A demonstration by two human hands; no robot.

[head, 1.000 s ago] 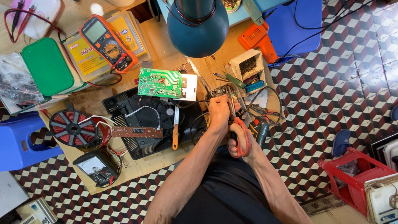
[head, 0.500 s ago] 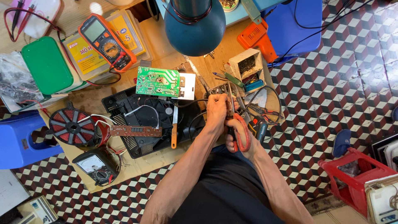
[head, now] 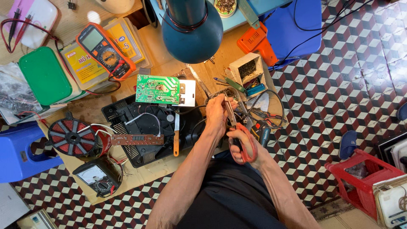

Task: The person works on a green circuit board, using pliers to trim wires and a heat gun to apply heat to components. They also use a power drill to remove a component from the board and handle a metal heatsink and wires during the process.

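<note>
- Head view: the right hand (head: 242, 144) gripped the red handles of the scissors (head: 237, 127), fingers through the loops, blades pointing up and away from the body.
- The left hand (head: 217, 113) was pinched shut on something small at the blade tips; what it held was too small to tell, though a black wire (head: 188, 111) ran toward it.
- Both hands met just right of the black casing (head: 146, 127), which lay open on cardboard (head: 140, 178) on the tiled floor.
- A green board (head: 157, 89) lay at the casing's top edge, a narrow brown board (head: 137, 140) across its middle, and a screwdriver (head: 176, 138) beside that.
- Left of the casing sat a red coil (head: 72, 136) and, below it, a black meter (head: 95, 178).
- An orange meter (head: 106, 51) lay farther up on a yellow box, near a green lid (head: 44, 76).
- A teal lamp (head: 193, 27) hung over the surface, with a small box (head: 248, 72) of parts to its right.
- A red stool (head: 360, 178) stood well apart on the right.
</note>
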